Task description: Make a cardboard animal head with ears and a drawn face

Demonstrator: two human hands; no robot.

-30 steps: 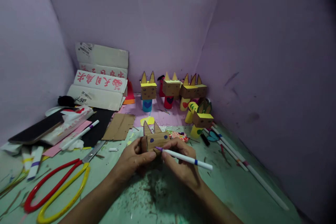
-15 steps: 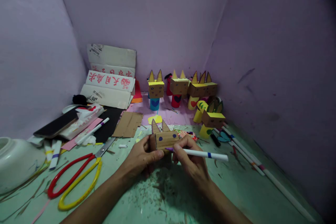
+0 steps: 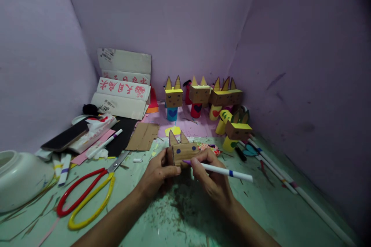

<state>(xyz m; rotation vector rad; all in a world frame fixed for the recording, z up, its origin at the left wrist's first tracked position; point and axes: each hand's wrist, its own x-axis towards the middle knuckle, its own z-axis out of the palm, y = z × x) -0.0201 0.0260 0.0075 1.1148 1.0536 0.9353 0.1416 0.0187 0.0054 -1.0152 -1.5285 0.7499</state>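
Note:
My left hand (image 3: pixel 161 170) is closed on the left side of a small cardboard box head (image 3: pixel 184 154) with two pointed ears and two dark blue dots on its front. Its thumb lies along the lower front edge. Between the fingers of my right hand (image 3: pixel 213 171) is a white marker (image 3: pixel 224 170) with a blue band, its purple tip at the lower front of the box. Whether the tip touches the cardboard I cannot tell. Behind the box lies a piece of floral-patterned material (image 3: pixel 209 148), partly hidden by my right hand.
Scissors (image 3: pixel 89 197) with red and yellow handles lie at the left, near a white pot (image 3: pixel 23 179). Several finished cardboard figures (image 3: pixel 174 100) stand at the back. Folded white cardboard (image 3: pixel 121 88) leans behind. Long white sticks (image 3: pixel 307 197) lie along the right wall.
The whole view has shifted slightly, with things appearing a little further right. Both hands keep their grips, and the marker tip stays at the lower front of the box.

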